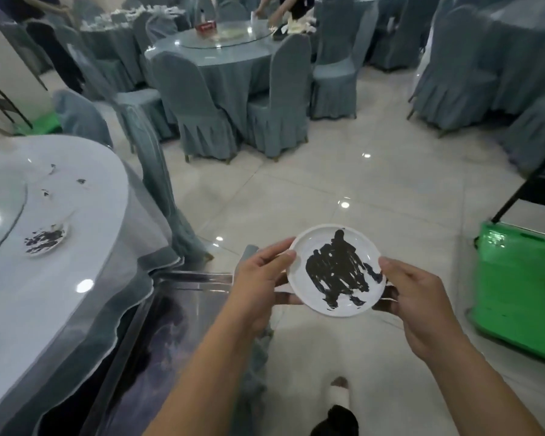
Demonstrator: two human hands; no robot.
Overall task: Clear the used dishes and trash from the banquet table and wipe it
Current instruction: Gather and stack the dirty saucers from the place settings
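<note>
We've got 1 small white plate (336,272) up in front of us, over the tiled floor (328,184) and away from the banquet table (60,278). It holds only a wide black smear, thick in the middle w/ streaks trailing toward our side; no food pieces that we can make out. Left hand (258,284) grips the plate's left rim, thumb on top at the edge, fingers curled underneath. Right hand (422,306) grips the right rim the same way, thumb over the lip, fingers below. Plate is round, so no long axis; it sits face up, tilted a bit toward us, smear running roughly near-to-far. On the table at left, a 2nd saucer (46,240) lies flat near the glass turntable (0,221), also w/ dark smears in it, plus a few dark scraps on the tabletop beyond it. A green crate (516,294) stands on the floor at right, well apart from the plate; its contents can't be seen from here. Covered chairs (202,121) ring another table (221,48) farther back.
</note>
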